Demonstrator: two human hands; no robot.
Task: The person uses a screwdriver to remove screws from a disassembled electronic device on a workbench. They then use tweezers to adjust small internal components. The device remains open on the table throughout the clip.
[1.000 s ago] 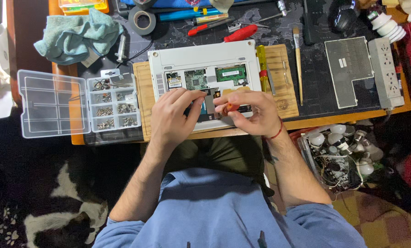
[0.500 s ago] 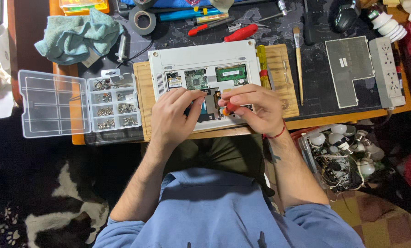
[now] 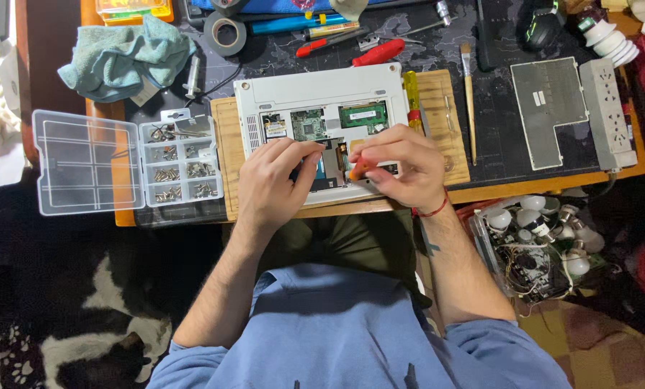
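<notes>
Orange shows between the fingers of the right hand (image 3: 403, 169): it is closed around the handle of a small orange-handled screwdriver (image 3: 359, 171), whose tip points left and down into the opened laptop (image 3: 315, 94). The left hand (image 3: 273, 181) lies flat and loosely curled on the near left part of the same machine, fingertips touching the dark area just left of the screwdriver; it grips nothing that can be seen.

The laptop lies bottom up with its cover off, green circuit boards showing along its far half. It rests on a wooden board (image 3: 437, 94) at the near edge of the desk, right in front of the person.

To the left of the board stands a clear plastic parts box (image 3: 128, 162), lid folded open to the left, its compartments holding small screws. Far left lies a crumpled teal cloth (image 3: 124, 57), with a roll of grey tape (image 3: 225, 34) just right of it. A yellow screwdriver (image 3: 411, 90) lies on the board at the laptop's right edge, and a thin paintbrush (image 3: 469, 101) just beyond. Further right lie a grey metal cover plate (image 3: 545, 112) and a white power strip (image 3: 607, 108). A red-handled tool (image 3: 378, 52) lies at the far side of the laptop.
</notes>
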